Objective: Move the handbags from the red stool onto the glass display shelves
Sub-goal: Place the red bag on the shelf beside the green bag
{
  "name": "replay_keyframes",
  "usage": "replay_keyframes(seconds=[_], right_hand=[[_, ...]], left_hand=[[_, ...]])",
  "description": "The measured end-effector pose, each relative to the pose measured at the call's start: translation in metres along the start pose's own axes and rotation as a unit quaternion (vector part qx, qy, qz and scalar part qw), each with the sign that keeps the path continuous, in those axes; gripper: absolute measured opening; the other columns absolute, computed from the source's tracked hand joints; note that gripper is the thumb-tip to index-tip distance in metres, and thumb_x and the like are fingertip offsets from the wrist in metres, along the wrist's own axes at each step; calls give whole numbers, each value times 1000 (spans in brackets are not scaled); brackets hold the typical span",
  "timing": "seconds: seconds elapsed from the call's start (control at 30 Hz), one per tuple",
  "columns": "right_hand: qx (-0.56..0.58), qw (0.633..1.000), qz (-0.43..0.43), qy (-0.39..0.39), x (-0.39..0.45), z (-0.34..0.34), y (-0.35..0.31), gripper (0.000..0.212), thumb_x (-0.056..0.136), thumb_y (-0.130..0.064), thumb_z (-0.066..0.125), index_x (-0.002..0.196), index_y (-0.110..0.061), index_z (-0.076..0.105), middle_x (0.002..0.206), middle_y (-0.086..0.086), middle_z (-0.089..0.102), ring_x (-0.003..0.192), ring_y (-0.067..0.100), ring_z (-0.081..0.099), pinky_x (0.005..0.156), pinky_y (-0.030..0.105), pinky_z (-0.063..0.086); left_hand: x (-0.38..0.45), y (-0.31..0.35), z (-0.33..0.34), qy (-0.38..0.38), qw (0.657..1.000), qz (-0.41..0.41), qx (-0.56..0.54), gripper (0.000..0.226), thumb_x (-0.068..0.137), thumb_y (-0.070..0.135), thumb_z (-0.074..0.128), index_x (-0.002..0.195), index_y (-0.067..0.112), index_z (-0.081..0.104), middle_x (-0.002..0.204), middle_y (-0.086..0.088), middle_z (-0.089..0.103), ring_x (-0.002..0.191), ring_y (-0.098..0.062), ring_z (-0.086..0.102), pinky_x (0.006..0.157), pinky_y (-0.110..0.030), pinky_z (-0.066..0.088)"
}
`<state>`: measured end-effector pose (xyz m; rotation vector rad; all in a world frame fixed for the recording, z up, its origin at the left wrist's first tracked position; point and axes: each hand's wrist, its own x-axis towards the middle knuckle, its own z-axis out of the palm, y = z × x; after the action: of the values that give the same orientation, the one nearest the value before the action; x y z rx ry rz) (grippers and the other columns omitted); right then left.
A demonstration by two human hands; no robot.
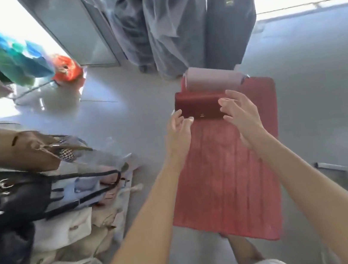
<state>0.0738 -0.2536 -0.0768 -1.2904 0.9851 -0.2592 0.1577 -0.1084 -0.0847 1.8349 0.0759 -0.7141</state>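
A long red stool point(226, 169) stands on the floor in the middle of the view. At its far end lie a dark red handbag point(198, 105) and, right behind it, a pale pink handbag point(212, 78). My left hand point(178, 126) hovers at the dark red bag's left end with fingers relaxed, the thumb close to its front flap. My right hand point(241, 112) is spread at the bag's right end, fingers straight, hiding that corner. Neither hand plainly grips the bag. The picture is blurred by motion.
On the left sit a tan handbag point(24, 149), a black handbag point(9, 201) with long straps and several cream bags point(68, 249). Plastic-wrapped suitcases point(175, 25) stand behind the stool. A glass shelf point(27, 90) with coloured bags and an orange bag point(66, 67) is at the far left.
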Motion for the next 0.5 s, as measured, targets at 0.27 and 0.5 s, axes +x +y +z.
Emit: replay_keyframes(seconds=[0.27,0.5], right_hand=[[-12,991,86,105,92,-16,65,52,96,-25,75,145,-24,56,127,-5,66,109,5,63,92,21,47],[-25,985,138,104,138,-7,86,49,87,-20,77,133,-28,62,127,-10,70,109,4,65,99,25,46]], left_hand=[[105,-36,40,33,996,-74,31,46,97,16,70,138,18,51,123,13,59,123,-10,57,109,-29,44],[153,-29,49,32,993,-109,25,78,93,13,73,160,18,34,147,5,52,132,-15,54,117,-33,40]])
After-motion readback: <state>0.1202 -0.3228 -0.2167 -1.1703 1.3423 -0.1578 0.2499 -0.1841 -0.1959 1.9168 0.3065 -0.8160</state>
